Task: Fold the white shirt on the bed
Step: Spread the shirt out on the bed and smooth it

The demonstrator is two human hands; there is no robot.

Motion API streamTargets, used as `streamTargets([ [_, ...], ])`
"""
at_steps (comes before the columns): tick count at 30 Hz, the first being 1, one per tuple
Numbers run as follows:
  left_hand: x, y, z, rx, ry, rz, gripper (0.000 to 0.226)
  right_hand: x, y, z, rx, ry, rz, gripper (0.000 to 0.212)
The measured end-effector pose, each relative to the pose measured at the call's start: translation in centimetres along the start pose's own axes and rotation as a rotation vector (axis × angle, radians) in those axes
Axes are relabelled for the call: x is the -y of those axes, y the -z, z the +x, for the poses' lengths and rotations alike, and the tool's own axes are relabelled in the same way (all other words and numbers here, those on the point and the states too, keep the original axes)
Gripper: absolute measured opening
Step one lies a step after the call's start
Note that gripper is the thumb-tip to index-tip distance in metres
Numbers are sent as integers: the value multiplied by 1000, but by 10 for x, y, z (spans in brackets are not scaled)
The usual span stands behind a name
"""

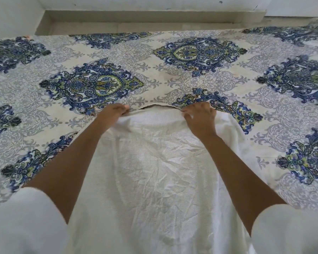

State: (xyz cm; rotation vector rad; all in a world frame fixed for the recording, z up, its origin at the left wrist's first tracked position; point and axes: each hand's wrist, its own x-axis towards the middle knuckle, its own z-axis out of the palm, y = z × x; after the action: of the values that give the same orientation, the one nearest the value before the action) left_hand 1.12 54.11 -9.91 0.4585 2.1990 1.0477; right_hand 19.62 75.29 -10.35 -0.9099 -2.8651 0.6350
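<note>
Blue-flower bed sheet [92,83] w/ white shirt [154,171] lying on it, top end far from the person
Shirt runs long-ways from body out to hands; L hand [116,111] & R hand [200,117] each pinch a top corner, fingers curled on cloth, both just as near

Both arms stretch forward, hands level at mid-frame.
The left hand [115,112] lies just left of centre, fingers curled, pinching the top edge of the white shirt [154,171]. The right hand [200,119] lies just right of centre, knuckles up, fingers curled into the same edge. Bare forearms slant down to the left sleeve [26,220] and right sleeve [294,230] in the lower corners.
</note>
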Motion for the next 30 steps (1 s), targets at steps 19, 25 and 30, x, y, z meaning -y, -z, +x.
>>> streamTargets([
  [19,-2,-36,30,-291,-119,221,14,28,-16,42,-52,-181,7,11],
  [25,9,-21,31,-131,-30,309,30,5,-17,43,58,-302,103,29],
  [30,11,-17,30,-187,-101,36,7,12,-11,52,87,-201,108,32],
])
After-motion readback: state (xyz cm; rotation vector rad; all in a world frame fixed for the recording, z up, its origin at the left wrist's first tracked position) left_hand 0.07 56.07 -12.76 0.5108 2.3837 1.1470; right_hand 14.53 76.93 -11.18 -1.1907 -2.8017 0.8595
